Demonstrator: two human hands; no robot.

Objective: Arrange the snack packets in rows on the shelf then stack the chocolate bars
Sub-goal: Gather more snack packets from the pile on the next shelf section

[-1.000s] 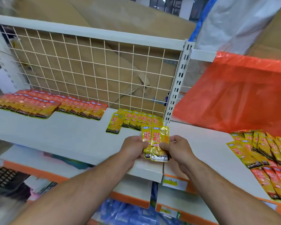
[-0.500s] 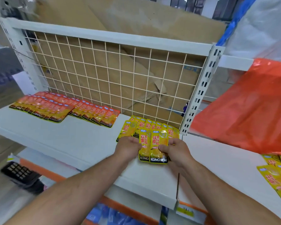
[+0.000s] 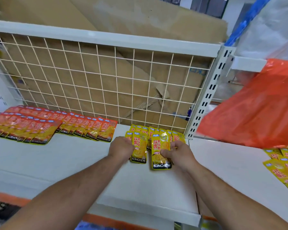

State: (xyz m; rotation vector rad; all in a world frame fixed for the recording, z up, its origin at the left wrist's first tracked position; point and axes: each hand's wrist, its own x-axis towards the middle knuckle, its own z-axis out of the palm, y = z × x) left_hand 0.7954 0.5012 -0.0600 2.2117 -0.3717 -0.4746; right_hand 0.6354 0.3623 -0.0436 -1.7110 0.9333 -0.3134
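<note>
Left hand [image 3: 121, 149]: grips one yellow packet [image 3: 138, 151]. Right hand [image 3: 179, 154]: pinches second packet [image 3: 160, 156]. Both glossy, marked KONCHEW, over shelf [image 3: 70, 161].

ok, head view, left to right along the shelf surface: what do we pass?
Rows of orange-red foil snack packets → left hand → yellow foil packet it grips → second yellow foil packet → right hand gripping it → loose yellow packets at the right edge.

Bare front of white shelf [image 3: 65, 161] open, orange snack packets [image 3: 40, 125] filling left rear, yellow snack packets [image 3: 154, 131] beside slotted upright [image 3: 204, 100], wire grid panel [image 3: 98, 83] closing the back, orange plastic bag [image 3: 256, 113] overhanging the right.
</note>
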